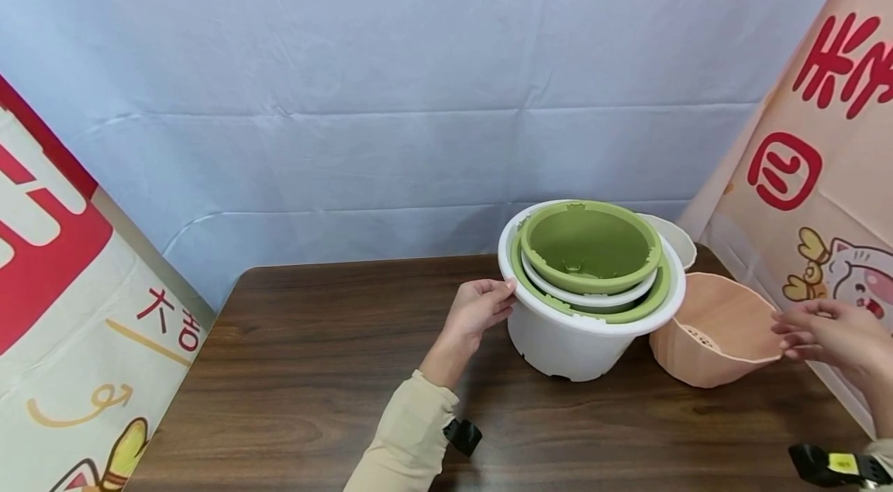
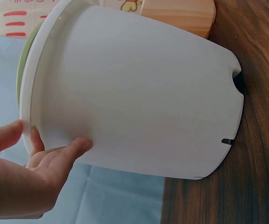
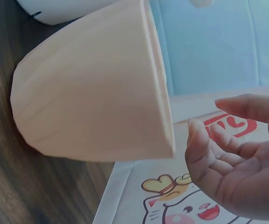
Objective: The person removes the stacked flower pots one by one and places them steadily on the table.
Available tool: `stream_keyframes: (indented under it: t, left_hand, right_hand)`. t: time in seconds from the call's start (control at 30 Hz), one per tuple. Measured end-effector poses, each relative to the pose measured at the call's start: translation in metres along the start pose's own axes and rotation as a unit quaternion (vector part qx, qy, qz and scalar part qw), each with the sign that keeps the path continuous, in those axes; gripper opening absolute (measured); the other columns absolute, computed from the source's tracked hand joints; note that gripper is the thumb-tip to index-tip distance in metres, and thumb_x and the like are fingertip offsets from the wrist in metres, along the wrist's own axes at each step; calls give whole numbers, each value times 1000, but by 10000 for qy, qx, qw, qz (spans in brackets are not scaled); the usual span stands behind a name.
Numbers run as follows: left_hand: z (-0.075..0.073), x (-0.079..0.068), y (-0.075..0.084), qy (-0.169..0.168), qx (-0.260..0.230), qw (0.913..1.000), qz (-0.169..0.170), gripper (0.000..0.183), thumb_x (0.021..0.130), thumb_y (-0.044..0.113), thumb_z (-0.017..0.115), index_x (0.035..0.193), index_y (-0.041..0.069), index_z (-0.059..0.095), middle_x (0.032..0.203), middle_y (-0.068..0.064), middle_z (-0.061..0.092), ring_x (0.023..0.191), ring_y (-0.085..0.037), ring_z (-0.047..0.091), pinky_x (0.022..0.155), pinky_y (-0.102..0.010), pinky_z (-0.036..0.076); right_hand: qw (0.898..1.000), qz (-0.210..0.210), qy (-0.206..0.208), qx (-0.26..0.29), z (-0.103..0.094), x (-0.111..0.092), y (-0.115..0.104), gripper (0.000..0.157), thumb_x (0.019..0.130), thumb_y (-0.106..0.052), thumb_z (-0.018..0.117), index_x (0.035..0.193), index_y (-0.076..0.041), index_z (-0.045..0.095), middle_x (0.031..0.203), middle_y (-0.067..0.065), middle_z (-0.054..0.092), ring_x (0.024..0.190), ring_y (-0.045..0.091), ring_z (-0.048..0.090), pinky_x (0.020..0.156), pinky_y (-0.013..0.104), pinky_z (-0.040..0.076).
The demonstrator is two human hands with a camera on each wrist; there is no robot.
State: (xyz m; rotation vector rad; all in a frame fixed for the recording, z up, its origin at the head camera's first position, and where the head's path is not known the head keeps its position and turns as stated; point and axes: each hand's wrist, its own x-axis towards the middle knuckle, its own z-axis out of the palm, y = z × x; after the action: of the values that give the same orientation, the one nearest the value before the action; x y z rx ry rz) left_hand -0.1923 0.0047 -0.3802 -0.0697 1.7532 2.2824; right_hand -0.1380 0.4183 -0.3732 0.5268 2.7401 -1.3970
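Note:
My left hand [image 1: 477, 311] grips the left rim of a large white flower pot [image 1: 568, 345] that stands upright on the table. In the left wrist view the thumb is at the rim, with fingers beneath it against the wall. Nested inside are a green pot [image 1: 614, 316], a smaller white pot [image 1: 598, 300] and, on top, a small green pot [image 1: 589, 244]. To the right stands a peach faceted pot [image 1: 698, 362] with holes in its base. Beside its right rim hovers my right hand [image 1: 840, 335], fingers loosely bent and holding nothing; the right wrist view shows a gap.
Another white pot [image 1: 675, 242] stands behind the stack, partly hidden. The brown wooden table [image 1: 314, 368] extends to the left. A pale blue cloth [image 1: 391, 89] hangs behind it, with printed cloths at the left [image 1: 84, 337] and right [image 1: 788, 228].

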Motion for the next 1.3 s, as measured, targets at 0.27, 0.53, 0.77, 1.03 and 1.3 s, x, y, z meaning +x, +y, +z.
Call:
stream_keyframes:
  t: [0.27,0.53,0.77,1.03,1.3]
  left_hand:
    - [0,0,-1,4,48,10000,25,19,87,8,62,92,-10,61,78,-5,63,80,-15,62,85,-40,48]
    - [0,-1,0,16,64,10000,37,19,87,9,62,92,-10,60,78,-6,62,80,-16,62,85,-40,48]
    - [0,-1,1,17,45,10000,23,18,87,8,62,92,-10,60,77,-5,62,79,-15,61,85,-41,48]
    - [0,0,1,15,34,10000,18,19,88,8,61,92,-10,60,78,-5,62,80,-15,62,86,-42,47]
    - [0,-1,0,6,21,10000,16,18,88,8,61,91,-10,60,77,-5,62,79,-15,61,86,-42,47]
  right_hand:
    - [9939,-721,-607,571,7,-4,-19,20,97,-9,41,94,11,41,72,-5,62,59,13,61,54,30,53]
    - [9777,-1373,-1053,1187,12,16,-10,15,97,-15,45,94,-2,52,79,-3,66,68,18,65,59,32,55]
    - [9602,-1535,-1499,1789,20,-5,-49,11,96,-7,45,94,-10,55,84,-2,67,70,18,65,60,30,54]
    - [9480,-1799,-1825,1889,27,-10,-67,15,96,-2,42,97,-12,53,85,-1,66,72,17,65,61,29,55]
    - [9395,-1841,-1976,2107,37,-8,-77,9,95,-1,45,97,-5,53,85,4,67,73,19,66,64,33,55]
